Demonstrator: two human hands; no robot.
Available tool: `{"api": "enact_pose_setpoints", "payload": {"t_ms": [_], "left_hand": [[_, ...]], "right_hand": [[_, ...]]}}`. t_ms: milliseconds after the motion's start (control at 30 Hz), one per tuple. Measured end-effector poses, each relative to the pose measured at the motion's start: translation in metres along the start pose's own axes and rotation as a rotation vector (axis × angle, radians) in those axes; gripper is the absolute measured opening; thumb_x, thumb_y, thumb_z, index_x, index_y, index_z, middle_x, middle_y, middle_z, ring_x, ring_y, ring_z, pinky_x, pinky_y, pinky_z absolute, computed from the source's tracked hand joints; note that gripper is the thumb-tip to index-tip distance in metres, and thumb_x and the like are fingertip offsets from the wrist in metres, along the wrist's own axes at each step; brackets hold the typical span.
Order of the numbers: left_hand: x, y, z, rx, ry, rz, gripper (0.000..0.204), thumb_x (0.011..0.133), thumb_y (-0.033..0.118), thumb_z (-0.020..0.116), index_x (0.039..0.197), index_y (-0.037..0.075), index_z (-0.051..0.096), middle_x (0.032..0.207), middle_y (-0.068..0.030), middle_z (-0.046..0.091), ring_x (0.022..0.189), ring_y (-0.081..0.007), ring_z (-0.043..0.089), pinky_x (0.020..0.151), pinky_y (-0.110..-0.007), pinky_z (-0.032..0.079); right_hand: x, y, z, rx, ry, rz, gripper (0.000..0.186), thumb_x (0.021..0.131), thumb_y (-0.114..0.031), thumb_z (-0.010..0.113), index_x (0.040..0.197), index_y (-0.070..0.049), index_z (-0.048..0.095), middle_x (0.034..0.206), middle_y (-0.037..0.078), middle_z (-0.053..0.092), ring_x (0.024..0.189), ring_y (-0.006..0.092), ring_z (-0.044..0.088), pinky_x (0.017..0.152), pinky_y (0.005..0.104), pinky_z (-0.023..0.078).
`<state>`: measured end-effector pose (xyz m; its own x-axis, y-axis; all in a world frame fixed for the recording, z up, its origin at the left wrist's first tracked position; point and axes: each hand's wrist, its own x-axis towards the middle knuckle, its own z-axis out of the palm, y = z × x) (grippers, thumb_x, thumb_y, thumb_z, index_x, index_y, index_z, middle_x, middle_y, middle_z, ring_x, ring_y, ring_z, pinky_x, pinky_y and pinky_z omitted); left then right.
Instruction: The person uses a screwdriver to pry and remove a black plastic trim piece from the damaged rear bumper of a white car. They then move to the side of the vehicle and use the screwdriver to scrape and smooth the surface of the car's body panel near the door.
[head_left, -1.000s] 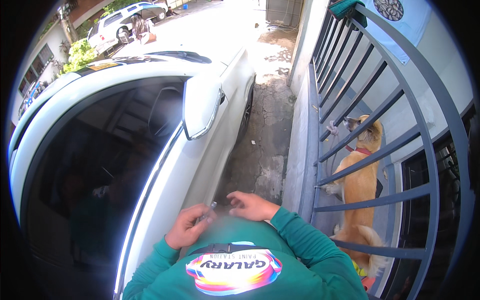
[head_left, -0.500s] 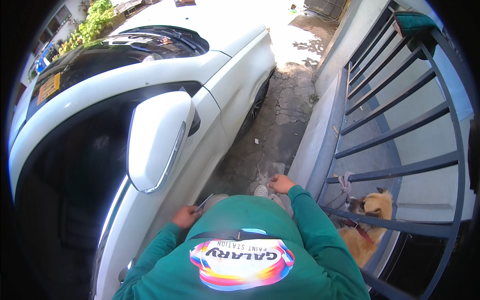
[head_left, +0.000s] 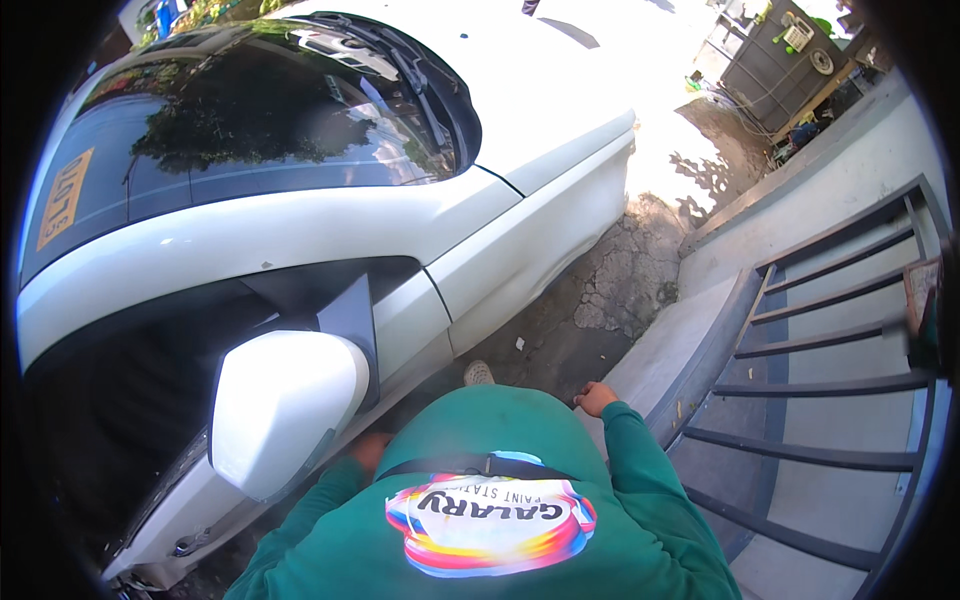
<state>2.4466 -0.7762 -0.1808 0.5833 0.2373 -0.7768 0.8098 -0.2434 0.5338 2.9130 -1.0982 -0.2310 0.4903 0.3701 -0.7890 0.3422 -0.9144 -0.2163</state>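
My left hand (head_left: 371, 453) hangs low beside the white car's door, partly covered by my body. Its fingers are hidden, and the thin grey stick-like tool seen in it earlier does not show. On the other side, my right hand (head_left: 597, 399) hangs near the low grey wall, fingers loosely curled in, with nothing visible in them. The car's white side mirror (head_left: 285, 405) juts out ahead of my left arm. One light-coloured shoe (head_left: 478, 373) shows beyond my green shirt.
The white car (head_left: 545, 255) fills the left side. To the right, a dark metal railing (head_left: 800, 455) stands behind a grey kerb (head_left: 690, 375). Between them runs a narrow strip of cracked concrete (head_left: 625, 280). A dark gate-like panel (head_left: 765, 70) stands farther ahead.
I have moved forward along the car and my view has turned. The tool in my left hand has gone out of sight. The tan dog behind the railing is no longer in view.
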Motion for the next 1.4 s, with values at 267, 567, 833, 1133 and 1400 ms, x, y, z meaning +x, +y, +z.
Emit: {"api": "enact_pose_setpoints", "payload": {"t_ms": [267,567,833,1133,1400], "left_hand": [[0.072,-0.003,0.078,0.012,0.165,-0.038,0.045,0.097,0.026,0.06,0.137,0.005,0.061,0.128,-0.0244,0.069,0.118,-0.042,0.066,0.104,-0.051,0.049],[0.094,0.14,0.158,-0.576,0.598,-0.126,0.042,0.104,0.023,0.053,0.143,0.007,0.055,0.1,-0.0129,0.069,0.08,-0.0205,0.066,0.078,-0.041,0.056],[0.216,0.229,0.187,-1.349,0.822,-0.337,0.04,0.104,0.018,0.051,0.142,0.005,0.056,0.092,-0.0111,0.068,0.068,-0.0174,0.067,0.059,-0.035,0.057],[0.28,0.242,0.156,-1.465,1.001,-0.459,0.037,0.105,0.016,0.05,0.14,0.005,0.056,0.086,-0.007,0.063,0.061,-0.0158,0.061,0.053,-0.033,0.054],[0.306,0.236,0.159,-1.68,1.142,-0.4,0.04,0.107,0.017,0.051,0.145,0.009,0.054,0.085,-0.0039,0.061,0.059,-0.0128,0.058,0.05,-0.031,0.051]], "right_hand": [[0.065,-0.016,-0.12,-0.418,-0.219,-0.176,0.053,0.088,-0.043,0.071,0.125,-0.005,0.072,0.128,0.021,0.07,0.123,0.0384,0.064,0.106,0.0455,0.05],[0.186,-0.1,-0.226,-0.701,-0.255,-0.479,0.05,0.09,-0.033,0.065,0.132,-0.007,0.068,0.126,0.024,0.071,0.121,0.0392,0.066,0.105,0.0443,0.05],[0.215,-0.1,-0.275,-0.812,-0.38,-0.653,0.052,0.089,-0.035,0.069,0.132,-0.005,0.067,0.123,0.024,0.072,0.12,0.0381,0.067,0.105,0.0429,0.05],[0.242,-0.001,-0.352,-0.944,-0.38,-0.462,0.054,0.09,-0.033,0.068,0.135,-0.002,0.064,0.125,0.026,0.07,0.12,0.0399,0.066,0.107,0.044,0.05],[0.243,0.022,-0.349,-0.853,-0.41,-0.481,0.05,0.091,-0.032,0.07,0.131,-0.002,0.066,0.117,0.026,0.073,0.112,0.0395,0.07,0.098,0.0436,0.055]]}}
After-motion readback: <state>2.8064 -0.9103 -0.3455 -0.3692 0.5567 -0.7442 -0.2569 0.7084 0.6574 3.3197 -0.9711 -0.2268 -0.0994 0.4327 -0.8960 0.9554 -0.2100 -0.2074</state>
